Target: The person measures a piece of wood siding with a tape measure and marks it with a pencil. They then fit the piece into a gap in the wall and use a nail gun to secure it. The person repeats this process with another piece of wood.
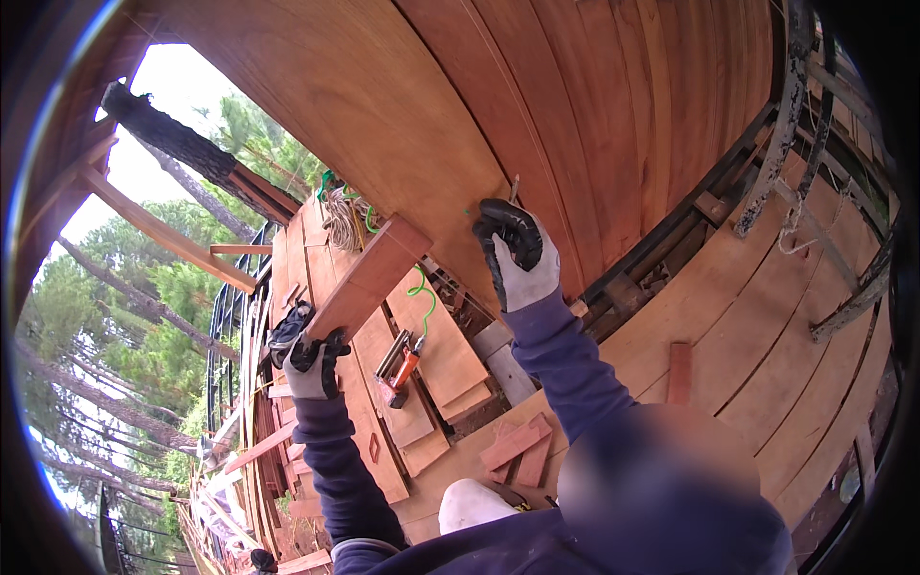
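My left hand (311,366), in a grey and black work glove, is closed around the lower end of a short reddish wooden board (372,275) that tilts up toward the wall. My right hand (518,256), gloved the same way, pinches a pencil (515,186). The pencil tip rests against the reddish plank wall (431,105). Both dark blue sleeves come up from the lower edge.
An orange and metal nail gun (400,365) lies on stacked planks (450,355), beside a green cord (423,292) and a rope coil (341,217). Short offcuts (515,447) lie on the plank deck (747,326). A metal scaffold frame (788,115) stands right; a railing (222,326) and trees are left.
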Demonstrator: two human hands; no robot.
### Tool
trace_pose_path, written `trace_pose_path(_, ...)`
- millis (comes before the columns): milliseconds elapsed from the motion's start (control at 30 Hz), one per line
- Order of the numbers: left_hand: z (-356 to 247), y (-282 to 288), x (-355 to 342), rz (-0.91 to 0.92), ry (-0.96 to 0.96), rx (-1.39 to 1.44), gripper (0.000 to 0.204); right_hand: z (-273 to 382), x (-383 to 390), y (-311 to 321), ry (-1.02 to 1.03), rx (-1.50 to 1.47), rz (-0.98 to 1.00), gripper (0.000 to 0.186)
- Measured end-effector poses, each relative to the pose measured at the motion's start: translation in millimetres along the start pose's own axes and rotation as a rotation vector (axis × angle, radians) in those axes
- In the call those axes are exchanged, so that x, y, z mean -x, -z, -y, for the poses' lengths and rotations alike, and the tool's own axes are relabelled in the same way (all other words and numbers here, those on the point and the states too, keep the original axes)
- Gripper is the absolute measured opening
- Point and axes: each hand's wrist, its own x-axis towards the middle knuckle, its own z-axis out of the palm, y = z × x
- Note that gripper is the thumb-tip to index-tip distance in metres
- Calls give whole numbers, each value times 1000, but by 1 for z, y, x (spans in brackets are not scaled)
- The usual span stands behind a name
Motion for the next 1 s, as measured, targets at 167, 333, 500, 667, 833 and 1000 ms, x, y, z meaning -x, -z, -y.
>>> trace_pose_path(167, -20, -45, -30, 72, 35, -16, 22, -3, -4, -2, 101, 161, -25, 40)
trace_pose_path(333, -25, -78, -51, 115, 43, 99, 21, -5, -3, -6, 108, 276, -166, 51)
trace_pose_path(500, -34, -101, -58, 157, 21, 374, 27, -10, -11, -13, -169, 17, -371, 51)
trace_pose_path(667, -33, -105, -52, 83, 4, 335, 26, -10, -13, -22, -255, -325, -502, 40)
trace_pose_path(833, -33, -117, -49, 113, -18, 267, 24, -32, -8, -34, -213, -360, -432, 28)
trace_pose_path(1000, -27, -118, -49, 153, -18, 298, 25, -27, -8, -32, -274, -375, -365, 27)
